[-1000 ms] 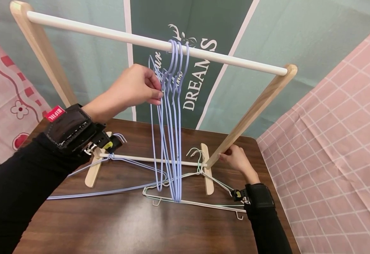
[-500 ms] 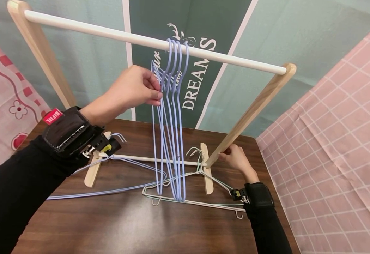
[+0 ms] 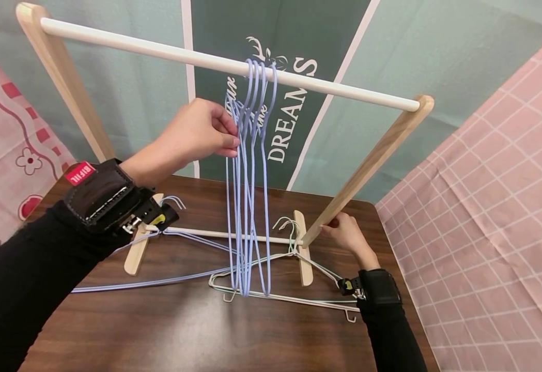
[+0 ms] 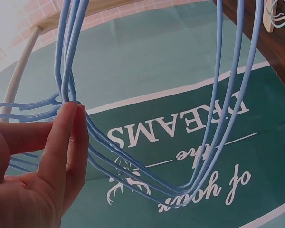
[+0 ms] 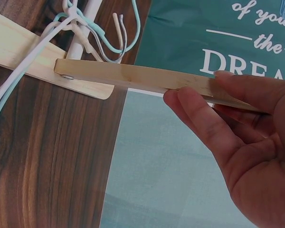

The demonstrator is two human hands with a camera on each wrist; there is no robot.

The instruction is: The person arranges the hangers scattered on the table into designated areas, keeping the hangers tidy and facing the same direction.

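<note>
A: Report hand positions.

B: The left hand (image 3: 203,129) pinches the slim, triangular, periwinkle-blue hangers (image 3: 253,170) just below their hooks; how many it grips, I cannot tell. They hang from the round white rod (image 3: 150,47), right of its middle. The right hand (image 3: 345,235) grips the flat, pale wooden right post (image 3: 365,174) near its base. The hands are well apart.

A: Changes since half a second ago?

B: Both hands keep their places. The hangers' lower ends have shifted: most now bunch to the left, one stays at the right, and a strand crosses diagonally between.

A: Clearances?

B: The rod continues past the hooks both ways, the longer run on the left. Open space separates hangers and right post. The right edge of the brown wood-grain table (image 3: 196,330) passes just beyond the right hand; pink cloth with a white grid (image 3: 484,206) rises past it.

A: Markings?

B: The dark green fabric panel (image 3: 322,26) on the far side reads "DREAMS" in white; the wrist views add "of your" and "the". The small red tag (image 3: 80,173) beside the black left wrist strap (image 3: 98,201) resembles "BIFIIL"; reading uncertain.
</note>
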